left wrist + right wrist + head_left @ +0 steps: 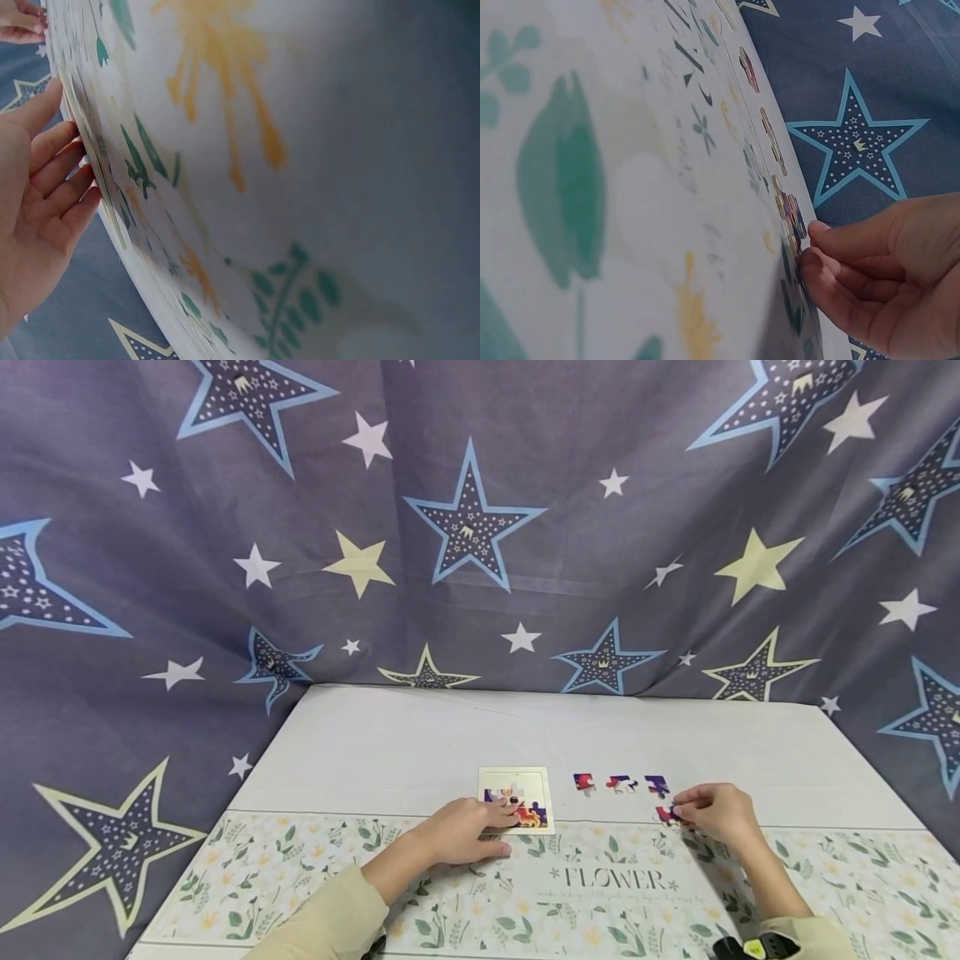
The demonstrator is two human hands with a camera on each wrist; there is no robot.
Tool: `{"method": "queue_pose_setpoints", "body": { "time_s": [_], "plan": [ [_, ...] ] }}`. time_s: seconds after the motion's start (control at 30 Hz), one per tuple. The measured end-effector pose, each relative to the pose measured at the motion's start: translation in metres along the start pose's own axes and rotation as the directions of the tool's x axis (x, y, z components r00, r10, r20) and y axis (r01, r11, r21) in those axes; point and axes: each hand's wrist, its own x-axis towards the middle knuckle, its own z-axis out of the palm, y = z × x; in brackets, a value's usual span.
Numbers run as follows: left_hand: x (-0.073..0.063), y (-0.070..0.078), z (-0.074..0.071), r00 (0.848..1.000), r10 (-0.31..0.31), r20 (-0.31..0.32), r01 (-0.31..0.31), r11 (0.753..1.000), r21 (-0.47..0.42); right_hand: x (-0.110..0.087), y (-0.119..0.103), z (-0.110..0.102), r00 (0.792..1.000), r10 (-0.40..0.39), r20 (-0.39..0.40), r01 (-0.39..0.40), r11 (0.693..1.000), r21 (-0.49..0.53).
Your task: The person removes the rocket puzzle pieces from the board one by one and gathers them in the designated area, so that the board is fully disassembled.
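In the head view a square puzzle tray (513, 774) with a pale frame lies in the middle of the table. Its lower part holds joined, colourful puzzle pieces (534, 814). My left hand (467, 828) rests on the tray's left side with fingers extended, partly covering the pieces. To the right, my right hand (722, 812) pinches a red and purple puzzle piece (664, 814) between thumb and fingertips at its right edge. Three loose pieces lie in a row above: a red one (583, 782), a white and purple one (622, 784) and a purple one (657, 786).
A white table (390, 735) carries a flower-printed band (300, 877) along its near part, with the word FLOWER on it. Behind and beside the table hangs a dark star-patterned cloth (465, 627). A black band (757, 947) sits on the right wrist.
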Motion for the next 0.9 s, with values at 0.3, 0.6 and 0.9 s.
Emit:
{"method": "queue_pose_setpoints", "body": {
  "time_s": [0.3,0.6,0.9],
  "plan": [
    [0.000,0.001,-0.001,1.000,-0.009,0.002,0.009,1.000,0.000,0.002,-0.013,-0.003,0.998,-0.065,-0.009,0.064,0.997,-0.032],
    [0.000,0.001,0.000,1.000,0.000,-0.007,0.000,1.000,0.006,0.007,-0.044,0.013,0.989,-0.145,0.012,0.145,0.989,0.006],
    [0.000,0.001,0.000,1.000,-0.005,-0.004,0.005,1.000,-0.001,0.017,-0.075,0.039,0.972,-0.234,0.026,0.233,0.971,0.048]
  ]
}}
